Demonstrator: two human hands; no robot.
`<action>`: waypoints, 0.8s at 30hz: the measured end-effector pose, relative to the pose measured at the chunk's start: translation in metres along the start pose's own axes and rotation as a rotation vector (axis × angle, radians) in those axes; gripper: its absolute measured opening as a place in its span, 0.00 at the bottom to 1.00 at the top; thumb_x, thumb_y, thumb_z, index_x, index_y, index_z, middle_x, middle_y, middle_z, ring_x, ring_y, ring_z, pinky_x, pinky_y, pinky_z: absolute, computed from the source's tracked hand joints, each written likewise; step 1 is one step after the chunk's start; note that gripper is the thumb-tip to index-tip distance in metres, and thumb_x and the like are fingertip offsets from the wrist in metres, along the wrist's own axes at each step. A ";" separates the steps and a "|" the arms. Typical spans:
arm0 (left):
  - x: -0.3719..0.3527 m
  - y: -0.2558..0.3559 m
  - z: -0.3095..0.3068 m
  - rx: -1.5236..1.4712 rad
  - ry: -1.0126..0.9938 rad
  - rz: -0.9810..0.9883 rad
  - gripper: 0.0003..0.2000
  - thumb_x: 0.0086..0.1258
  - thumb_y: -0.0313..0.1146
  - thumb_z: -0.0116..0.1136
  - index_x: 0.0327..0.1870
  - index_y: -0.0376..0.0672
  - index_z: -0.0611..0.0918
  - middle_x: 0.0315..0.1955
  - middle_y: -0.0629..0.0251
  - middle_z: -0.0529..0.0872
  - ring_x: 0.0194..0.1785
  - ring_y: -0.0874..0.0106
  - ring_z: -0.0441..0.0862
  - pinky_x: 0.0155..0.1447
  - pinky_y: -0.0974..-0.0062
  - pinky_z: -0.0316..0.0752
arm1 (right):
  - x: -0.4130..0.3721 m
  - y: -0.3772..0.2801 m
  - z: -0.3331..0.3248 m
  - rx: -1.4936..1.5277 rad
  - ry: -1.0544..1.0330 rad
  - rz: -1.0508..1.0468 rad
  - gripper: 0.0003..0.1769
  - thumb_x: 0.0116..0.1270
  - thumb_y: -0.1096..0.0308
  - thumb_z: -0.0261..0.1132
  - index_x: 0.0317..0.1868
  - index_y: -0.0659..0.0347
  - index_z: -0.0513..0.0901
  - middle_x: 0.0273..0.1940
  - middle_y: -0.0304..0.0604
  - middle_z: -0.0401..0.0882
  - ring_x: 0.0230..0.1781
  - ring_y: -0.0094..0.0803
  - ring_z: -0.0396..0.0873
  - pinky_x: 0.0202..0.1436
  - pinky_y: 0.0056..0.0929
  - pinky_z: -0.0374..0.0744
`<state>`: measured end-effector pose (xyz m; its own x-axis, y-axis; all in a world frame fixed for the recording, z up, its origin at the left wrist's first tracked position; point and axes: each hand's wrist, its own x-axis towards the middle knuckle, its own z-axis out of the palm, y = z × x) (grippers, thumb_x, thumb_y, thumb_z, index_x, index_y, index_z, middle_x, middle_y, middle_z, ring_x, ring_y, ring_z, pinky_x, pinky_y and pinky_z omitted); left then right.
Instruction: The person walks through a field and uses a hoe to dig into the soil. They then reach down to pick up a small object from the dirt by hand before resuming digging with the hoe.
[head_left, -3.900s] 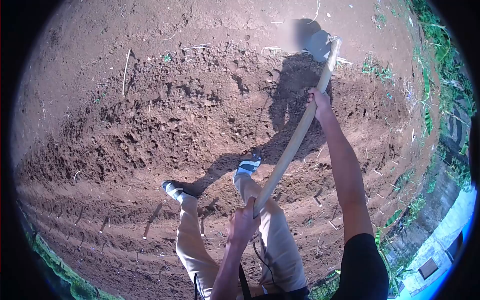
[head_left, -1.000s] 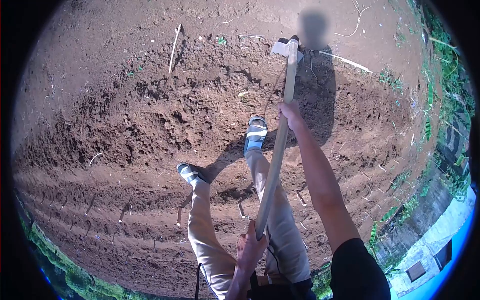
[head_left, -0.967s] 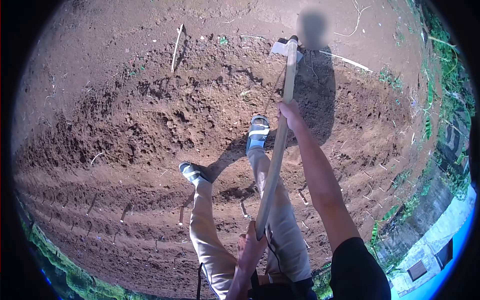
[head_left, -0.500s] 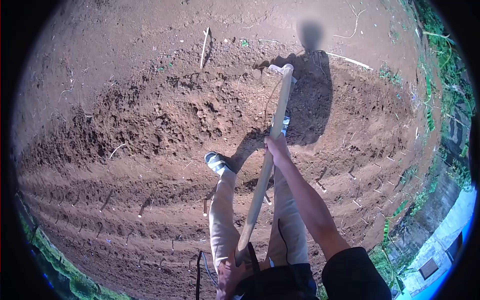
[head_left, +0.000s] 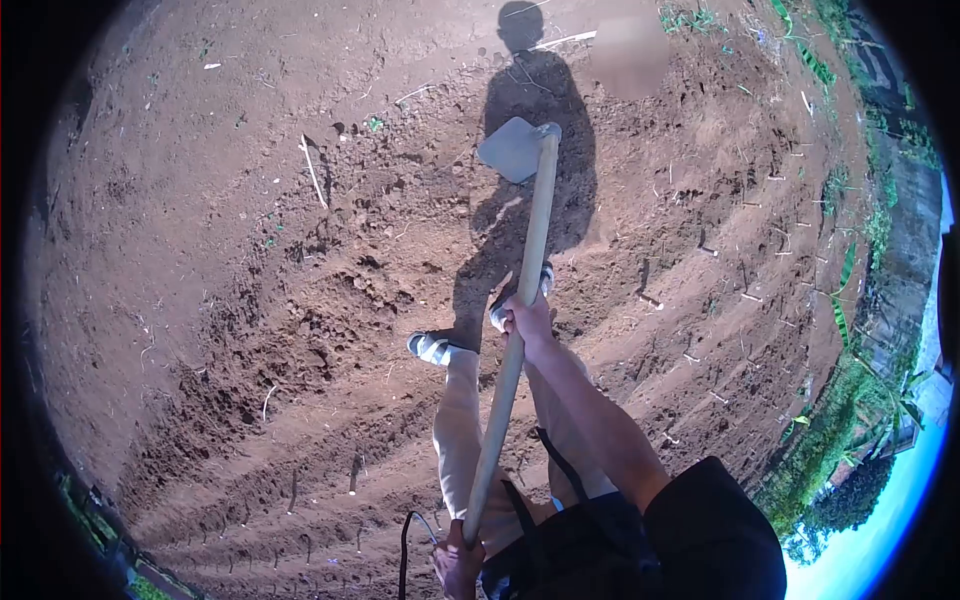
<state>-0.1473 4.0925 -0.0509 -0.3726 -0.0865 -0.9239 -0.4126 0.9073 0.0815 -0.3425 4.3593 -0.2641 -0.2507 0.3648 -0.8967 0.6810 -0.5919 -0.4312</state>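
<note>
A hoe with a long wooden handle [head_left: 537, 225] slants up from my waist, and its flat grey blade [head_left: 511, 150] shows its broad face over the soil. My right hand [head_left: 530, 318] is wrapped round the middle of the handle, near my right foot. Lower down, close to my hip, my left hand [head_left: 458, 562] is closed round the handle's end. Loose brown soil [head_left: 330, 335] lies to the left of the blade and around my feet.
My shadow [head_left: 545, 110] falls beyond the blade. Short sticks [head_left: 652, 301] stand in furrowed rows at both sides and behind my feet. A pale stick [head_left: 315, 172] lies at the upper left. Green plants [head_left: 830, 440] and a wall [head_left: 905, 290] border the right side.
The view has turned, and the ground rows now slant. The blade shows its broad face instead of its edge. My left hand has shifted lower, and my right foot has moved.
</note>
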 end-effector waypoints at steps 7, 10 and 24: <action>0.080 0.076 0.056 0.117 -0.065 0.292 0.18 0.53 0.38 0.62 0.47 0.53 0.77 0.26 0.49 0.83 0.33 0.47 0.83 0.39 0.49 0.76 | 0.070 -0.087 -0.138 0.191 0.132 -0.145 0.10 0.61 0.75 0.57 0.38 0.54 0.64 0.22 0.36 0.64 0.13 0.24 0.65 0.12 0.29 0.72; 0.109 0.154 0.069 0.114 -0.038 0.418 0.20 0.52 0.37 0.63 0.49 0.53 0.77 0.24 0.50 0.83 0.32 0.47 0.83 0.39 0.49 0.77 | 0.118 -0.124 -0.209 0.258 0.226 -0.207 0.09 0.62 0.73 0.57 0.39 0.54 0.64 0.22 0.36 0.65 0.13 0.24 0.64 0.12 0.29 0.72; 0.181 0.438 0.144 0.408 -0.175 0.582 0.23 0.57 0.38 0.60 0.57 0.48 0.74 0.24 0.49 0.83 0.31 0.51 0.84 0.37 0.54 0.78 | 0.323 -0.196 -0.447 0.162 0.491 -0.154 0.08 0.62 0.69 0.62 0.37 0.65 0.75 0.20 0.38 0.70 0.14 0.27 0.70 0.15 0.30 0.77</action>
<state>-0.2760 4.5329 -0.2362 -0.2849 0.4926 -0.8223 0.1672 0.8703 0.4633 -0.2498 4.9143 -0.4243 0.0383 0.7262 -0.6864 0.5369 -0.5943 -0.5988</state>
